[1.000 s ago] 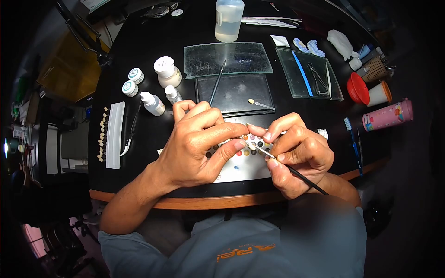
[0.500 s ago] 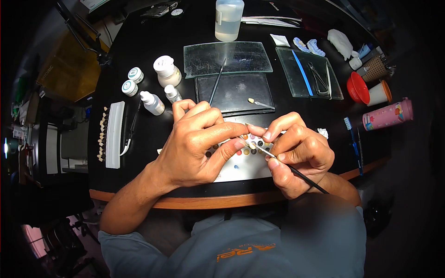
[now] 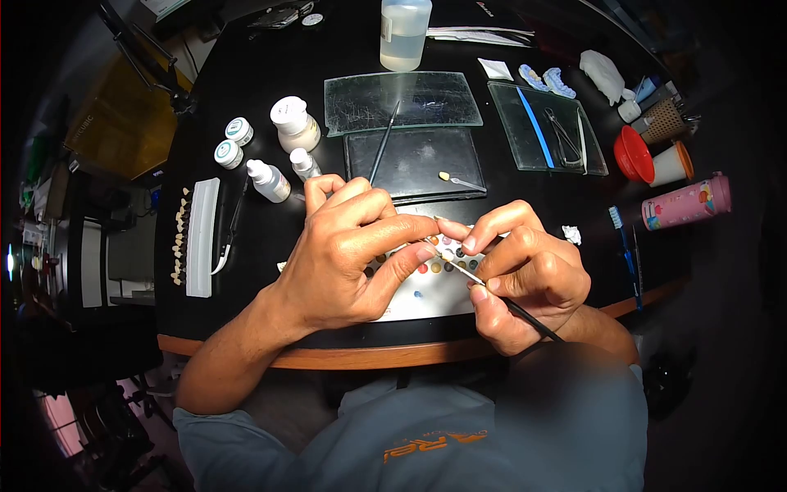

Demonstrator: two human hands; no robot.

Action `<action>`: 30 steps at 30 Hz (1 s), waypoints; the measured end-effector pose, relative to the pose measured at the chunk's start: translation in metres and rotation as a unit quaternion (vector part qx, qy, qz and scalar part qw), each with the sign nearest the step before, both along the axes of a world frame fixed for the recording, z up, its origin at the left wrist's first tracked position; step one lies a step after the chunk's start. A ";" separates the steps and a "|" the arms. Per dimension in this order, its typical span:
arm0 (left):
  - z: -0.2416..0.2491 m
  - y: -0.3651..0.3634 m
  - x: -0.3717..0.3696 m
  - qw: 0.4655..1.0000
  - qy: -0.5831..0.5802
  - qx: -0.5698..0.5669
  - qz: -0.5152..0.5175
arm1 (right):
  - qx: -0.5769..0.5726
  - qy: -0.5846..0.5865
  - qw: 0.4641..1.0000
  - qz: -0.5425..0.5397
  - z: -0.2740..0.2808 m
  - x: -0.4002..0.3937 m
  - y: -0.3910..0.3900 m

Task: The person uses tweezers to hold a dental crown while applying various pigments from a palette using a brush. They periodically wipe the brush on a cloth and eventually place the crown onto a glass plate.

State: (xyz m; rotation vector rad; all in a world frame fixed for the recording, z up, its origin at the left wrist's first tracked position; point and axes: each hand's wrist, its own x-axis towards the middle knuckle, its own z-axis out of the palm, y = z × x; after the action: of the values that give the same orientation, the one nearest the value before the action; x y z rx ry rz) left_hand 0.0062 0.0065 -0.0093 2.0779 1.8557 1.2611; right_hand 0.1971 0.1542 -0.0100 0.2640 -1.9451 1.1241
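My left hand (image 3: 348,250) is closed in a pinch, thumb and forefinger on a small, pale, tooth-shaped piece (image 3: 445,256). In my right hand (image 3: 533,283) is a thin brush (image 3: 525,316) with a black handle, gripped between thumb and fingers. Its tip reaches the pale piece; whether it touches cannot be made out. The right little finger rests near the left fingertip. Beneath both hands lies a white card (image 3: 434,305) printed with coloured dots, partly covered by them. Another tooth-coloured tab (image 3: 445,175) with a clear handle lies on a black slab (image 3: 418,156) beyond.
A second brush (image 3: 384,148) leans across the slab and a glass plate (image 3: 443,98). Bottles (image 3: 270,182), jars (image 3: 229,153) and a tooth shade guide (image 3: 201,238) stand left. To the right are a tool plate (image 3: 525,148), red bowl (image 3: 633,156), pink bottle (image 3: 687,203) and toothbrush (image 3: 616,220).
The brush has shifted slightly left, its tip closer in on the pale piece, with the right fingers moving along. My left hand stays in nearly the same place.
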 end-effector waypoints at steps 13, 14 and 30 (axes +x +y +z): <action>0.000 0.000 -0.001 1.000 0.004 0.002 0.000 | -0.010 0.016 1.000 0.006 -0.002 -0.002 0.001; 0.000 0.000 -0.001 1.000 0.004 0.002 0.001 | -0.013 0.015 1.000 0.007 -0.002 -0.002 0.001; -0.001 0.000 -0.001 1.000 -0.002 0.009 -0.001 | -0.019 0.011 1.000 0.011 0.000 -0.001 0.000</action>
State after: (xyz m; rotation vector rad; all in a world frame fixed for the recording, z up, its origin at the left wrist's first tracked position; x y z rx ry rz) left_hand 0.0052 0.0064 -0.0099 2.0856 1.8459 1.2854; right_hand 0.1964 0.1547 -0.0105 0.2765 -1.9036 1.1667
